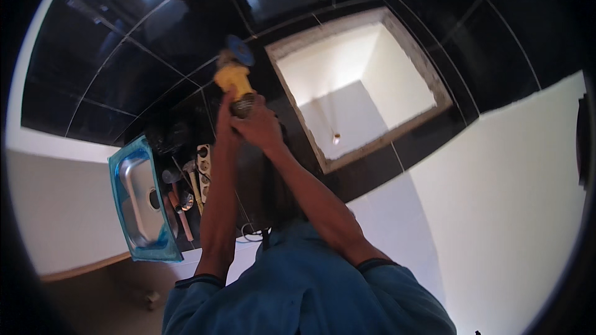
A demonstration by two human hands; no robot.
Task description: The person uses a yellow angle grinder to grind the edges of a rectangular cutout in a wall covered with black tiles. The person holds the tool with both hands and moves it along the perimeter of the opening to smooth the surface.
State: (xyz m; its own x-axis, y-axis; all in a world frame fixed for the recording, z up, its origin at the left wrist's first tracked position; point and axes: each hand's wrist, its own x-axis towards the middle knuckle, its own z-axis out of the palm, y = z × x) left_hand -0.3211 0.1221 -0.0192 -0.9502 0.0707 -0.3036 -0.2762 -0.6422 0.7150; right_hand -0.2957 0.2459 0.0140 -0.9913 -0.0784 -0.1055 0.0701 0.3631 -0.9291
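Observation:
Both of my hands are wrapped round a yellow angle grinder [233,79] over the black tiled counter. Its blue disc [241,51] sits at the far end and looks blurred. I cannot tell whether the disc touches the tiles. My left hand [228,111] is closed along the left side of the tool's body. Closed on the rear of the body is my right hand [261,127], its fingers partly hidden. Just right of the grinder lies a rectangular cutout [295,111] with rough, pale edges, opening onto a white space below.
A steel sink [133,186] with a teal-covered rim [160,211] is left of my arms. Between it and my left forearm lie a white power strip [203,164], a hammer [196,189], other hand tools and a black plastic bag [169,138]. Glossy black tiles [167,31] rise beyond.

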